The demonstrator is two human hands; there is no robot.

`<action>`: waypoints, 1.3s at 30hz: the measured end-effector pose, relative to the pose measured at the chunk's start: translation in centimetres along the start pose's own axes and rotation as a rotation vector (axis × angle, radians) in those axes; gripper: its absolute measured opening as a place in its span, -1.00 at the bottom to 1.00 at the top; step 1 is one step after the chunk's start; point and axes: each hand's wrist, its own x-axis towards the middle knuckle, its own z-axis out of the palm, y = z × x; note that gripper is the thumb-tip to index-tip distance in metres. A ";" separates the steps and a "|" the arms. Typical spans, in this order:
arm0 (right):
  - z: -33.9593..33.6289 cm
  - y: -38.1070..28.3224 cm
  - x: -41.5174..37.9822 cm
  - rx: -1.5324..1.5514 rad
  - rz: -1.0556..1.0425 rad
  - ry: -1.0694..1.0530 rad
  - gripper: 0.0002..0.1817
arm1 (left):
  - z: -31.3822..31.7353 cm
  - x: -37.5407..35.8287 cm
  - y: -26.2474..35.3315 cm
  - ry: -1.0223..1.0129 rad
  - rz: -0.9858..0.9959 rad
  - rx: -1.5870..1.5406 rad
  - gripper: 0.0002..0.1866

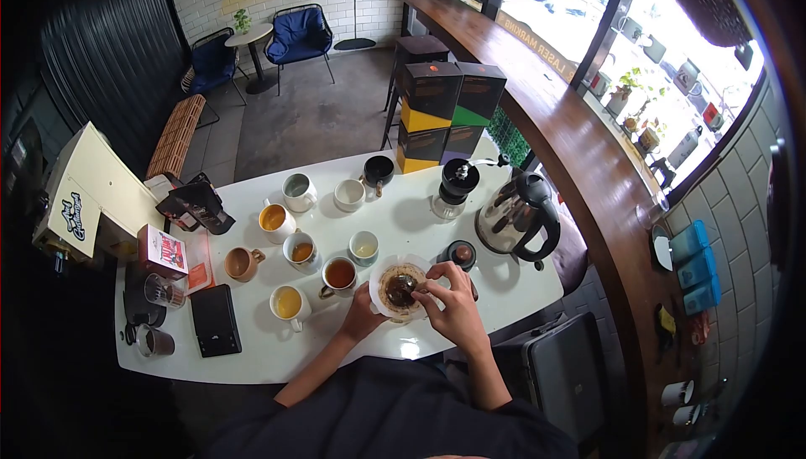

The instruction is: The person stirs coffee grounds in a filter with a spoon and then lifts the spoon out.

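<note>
In front of my body is a pale, round coffee dripper [379,278], with brown residue on its inner wall and dark, shiny liquid in the middle. The fingers of my left hand [363,316] curl around its near left side. Over its right side, my right hand [456,301] is closed in a pinch. Whatever is between those fingertips is too small to make out. What stands under the dripper is mostly hidden. Just to the left is a cup of reddish-brown tea [339,274]. Beyond my right hand sits a round black container [460,254].
Several cups, including a mug of yellow liquid [288,303], stand left of the dripper on the white table [445,337]. A kettle [512,211] and a hand grinder [457,183] are at right. A black scale [216,322] lies at left. Stacked boxes [431,89] rise at the back.
</note>
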 end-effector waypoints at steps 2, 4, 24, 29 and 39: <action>0.0 -0.1 0.1 0.018 0.003 0.003 -0.87 | 0.0 0.0 0.0 0.013 -0.001 -0.038 -0.46; 0.0 -0.1 0.1 0.034 0.007 0.008 -0.87 | 0.0 0.2 0.2 0.007 0.021 -0.018 -0.46; -0.3 0.1 0.2 0.031 -0.032 -0.036 -0.86 | -0.6 0.4 0.8 -0.065 0.047 0.053 -0.39; -0.1 0.4 0.2 0.038 -0.023 -0.017 -0.86 | -0.5 0.7 0.8 -0.033 0.123 0.107 -0.36; -0.3 0.3 0.2 0.046 -0.016 -0.027 -0.85 | -0.7 0.7 1.5 -0.051 0.114 0.112 -0.34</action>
